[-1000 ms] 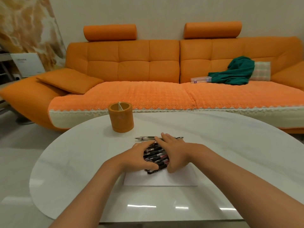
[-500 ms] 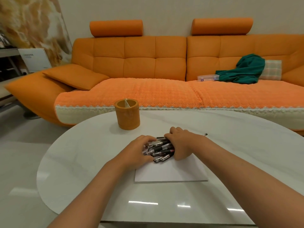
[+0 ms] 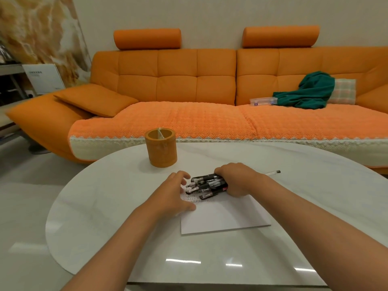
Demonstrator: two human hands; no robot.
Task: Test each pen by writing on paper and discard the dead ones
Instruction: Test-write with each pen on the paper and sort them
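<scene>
Head view, frame centre: right hand (image 3: 236, 179) grips a bundle of black pens (image 3: 206, 184) over the upper edge of the paper sheet (image 3: 226, 217); left hand (image 3: 174, 196), fingers loose, rests beside their tips. Likely best: pinch one pen out, bundle steadied

Glossy white table (image 3: 109, 206), matt paper (image 3: 222, 219), plastic pens (image 3: 206, 184).

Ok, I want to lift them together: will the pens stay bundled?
Probably not neatly: the pens look smooth and splay unevenly from the right hand, so some may slip out. Loose ones would likely roll on the glossy table.
</scene>
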